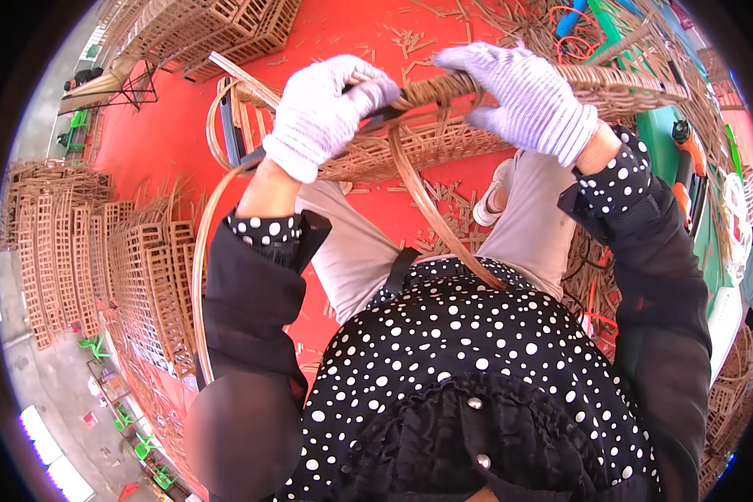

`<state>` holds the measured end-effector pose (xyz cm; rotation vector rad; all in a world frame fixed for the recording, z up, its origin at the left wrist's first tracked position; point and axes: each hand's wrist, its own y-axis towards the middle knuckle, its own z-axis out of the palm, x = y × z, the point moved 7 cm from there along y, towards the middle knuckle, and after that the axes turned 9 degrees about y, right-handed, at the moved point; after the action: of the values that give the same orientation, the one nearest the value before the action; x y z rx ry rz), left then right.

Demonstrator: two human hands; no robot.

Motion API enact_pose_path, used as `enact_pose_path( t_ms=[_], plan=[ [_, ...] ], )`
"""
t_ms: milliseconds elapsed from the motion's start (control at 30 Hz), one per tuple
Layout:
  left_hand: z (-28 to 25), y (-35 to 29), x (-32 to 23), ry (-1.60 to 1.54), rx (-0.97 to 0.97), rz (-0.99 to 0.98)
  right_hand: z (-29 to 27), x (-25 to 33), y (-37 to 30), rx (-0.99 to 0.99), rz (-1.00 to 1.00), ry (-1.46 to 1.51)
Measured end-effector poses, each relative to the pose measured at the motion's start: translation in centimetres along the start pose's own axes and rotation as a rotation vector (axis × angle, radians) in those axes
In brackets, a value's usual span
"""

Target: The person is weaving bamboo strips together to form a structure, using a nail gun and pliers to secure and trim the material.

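Bright, fairly even light fills the frame, and the red floor looks vivid. White patches glare at lower left, fringed blue-violet along the rim. Fisheye distortion bows the stacked lattice panels at left; black closes the corners. A round blurred patch sits lower left of centre.

Lower end of pale strip hidden; round patch blurred

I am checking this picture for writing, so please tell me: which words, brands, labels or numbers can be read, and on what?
None can be read.
Left gloved hand, right gloved hand, wicker piece: no lettering seen.
Green stool at upper left, other edge things: too small or blurred to tell.
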<state>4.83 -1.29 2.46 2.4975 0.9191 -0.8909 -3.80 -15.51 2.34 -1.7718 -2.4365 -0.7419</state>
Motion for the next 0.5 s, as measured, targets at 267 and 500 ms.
enact_pose_path(
  t_ms=[267,500],
  plan=[
    [-1.0,3.1,1.7,-0.056,-0.049,0.026,-0.5,-2.7,1.4,-0.044,0.099,0.021],
    [-1.3,4.3,2.6,0.017,-0.048,-0.002,0.8,-2.4,3.2,-0.047,0.102,-0.013]
  ],
)
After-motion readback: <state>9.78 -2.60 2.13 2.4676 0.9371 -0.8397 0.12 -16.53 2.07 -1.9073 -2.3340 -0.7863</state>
